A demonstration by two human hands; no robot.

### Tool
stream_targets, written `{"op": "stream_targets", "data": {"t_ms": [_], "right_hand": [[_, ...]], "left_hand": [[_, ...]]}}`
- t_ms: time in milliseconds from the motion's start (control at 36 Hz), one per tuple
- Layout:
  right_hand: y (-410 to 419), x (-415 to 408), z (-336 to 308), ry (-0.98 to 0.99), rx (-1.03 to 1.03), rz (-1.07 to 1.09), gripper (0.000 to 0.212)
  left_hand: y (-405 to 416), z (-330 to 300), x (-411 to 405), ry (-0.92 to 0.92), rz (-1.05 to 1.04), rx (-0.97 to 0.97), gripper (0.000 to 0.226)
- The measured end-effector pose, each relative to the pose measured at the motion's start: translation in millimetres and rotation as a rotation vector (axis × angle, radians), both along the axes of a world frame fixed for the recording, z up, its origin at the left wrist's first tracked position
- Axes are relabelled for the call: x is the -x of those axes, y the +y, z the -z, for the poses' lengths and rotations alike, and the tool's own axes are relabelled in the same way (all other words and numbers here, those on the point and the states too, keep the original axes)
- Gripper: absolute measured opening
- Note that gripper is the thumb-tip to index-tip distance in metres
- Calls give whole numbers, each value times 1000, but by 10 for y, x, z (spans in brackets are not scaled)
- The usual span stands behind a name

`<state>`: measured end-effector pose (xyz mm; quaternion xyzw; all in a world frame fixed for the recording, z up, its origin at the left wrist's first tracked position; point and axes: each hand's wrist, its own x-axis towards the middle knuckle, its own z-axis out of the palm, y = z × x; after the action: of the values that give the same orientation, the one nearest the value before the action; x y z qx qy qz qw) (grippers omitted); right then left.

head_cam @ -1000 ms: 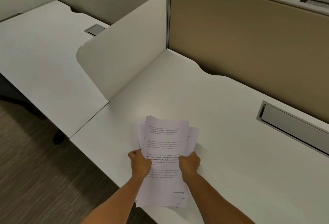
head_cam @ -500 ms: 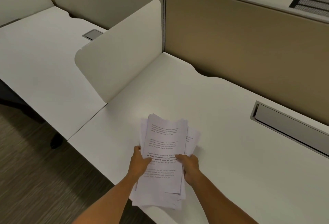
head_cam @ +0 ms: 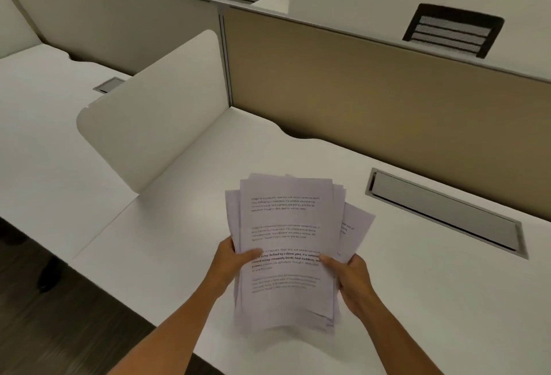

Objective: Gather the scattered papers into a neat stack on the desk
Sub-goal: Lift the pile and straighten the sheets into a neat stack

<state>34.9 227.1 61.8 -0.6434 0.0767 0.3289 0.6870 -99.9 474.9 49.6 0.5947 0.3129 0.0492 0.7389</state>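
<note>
A bundle of white printed papers point(head_cam: 286, 225) is held above the white desk point(head_cam: 432, 300), its sheets fanned and uneven, with one sheet sticking out to the right. My left hand point(head_cam: 231, 261) grips the bundle's left edge, thumb on top of the text. My right hand point(head_cam: 347, 273) grips the right edge, thumb on the top sheet. The lower end of the bundle sags slightly toward me, and the sheets underneath are mostly hidden by the top page.
A grey metal cable hatch point(head_cam: 444, 210) is set into the desk at right. A tan partition wall point(head_cam: 387, 100) backs the desk and a white rounded divider point(head_cam: 155, 130) stands at left. The neighbouring desk point(head_cam: 38, 124) lies beyond it. Dark floor shows at lower left.
The bundle has come up off the desk edge and shifted right and farther over the desk. Both hands moved with it, now holding its side edges. The camera view tilted upward.
</note>
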Motion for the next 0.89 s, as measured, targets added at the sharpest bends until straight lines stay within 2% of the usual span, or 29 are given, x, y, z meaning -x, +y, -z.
{"op": "stream_targets", "data": {"t_ms": [56,250,472,556,639,889], "right_hand": [[-188,-38,-88,-58,13,12,53],[-774,-88,-244,-245,76,122,52],[-1393,-49,-123,-265,108,179,33],[-1550,-15,-48,-271,122,171,43],[-1653,-20,-72,-286,103,184,52],[-1726,-62,-210,-279,25,78,47]], "left_hand": [[-121,-84,-123,-11,18,-38,43],[-600,-306,-534,-73,102,-152,35],[-1052,-287,-704,-82,229,-214,33],[-1159,-255,-681,-67,257,-224,30],[-1233,-263,-691,-60,281,-218,40],[-1426,-343,-686,-110,292,-169,43]]}}
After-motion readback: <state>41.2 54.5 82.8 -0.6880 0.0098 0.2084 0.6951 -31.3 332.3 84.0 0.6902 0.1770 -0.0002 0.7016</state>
